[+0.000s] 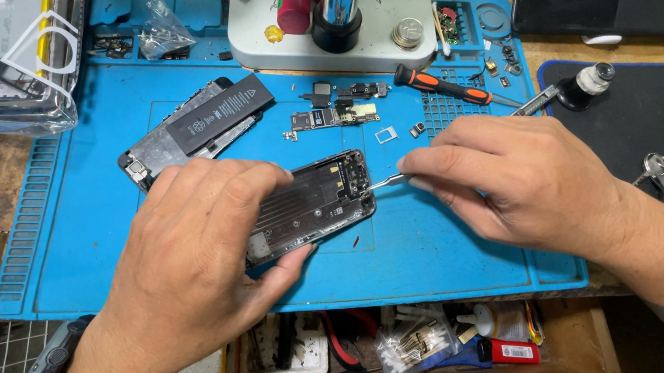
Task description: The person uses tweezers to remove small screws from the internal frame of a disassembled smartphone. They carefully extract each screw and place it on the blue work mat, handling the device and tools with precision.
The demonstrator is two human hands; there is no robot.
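A single head-worn camera looks steeply down from the person's side of the worktop (pixel 543 53), facing its far edge. It sits close, so the blue mat (pixel 98 245) fills most of the frame, its near edge low in the picture. The left hand (pixel 194 249) and right hand (pixel 513 178) enter from the bottom corners. No second view overlaps.

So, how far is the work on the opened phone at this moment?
Done: the battery and the small circuit board lie out on the blue mat. In hand: the left hand steadies the phone housing, while the right hand puts a thin metal tool at its upper corner. Left: small parts look still fixed inside that end; no reassembly shows.
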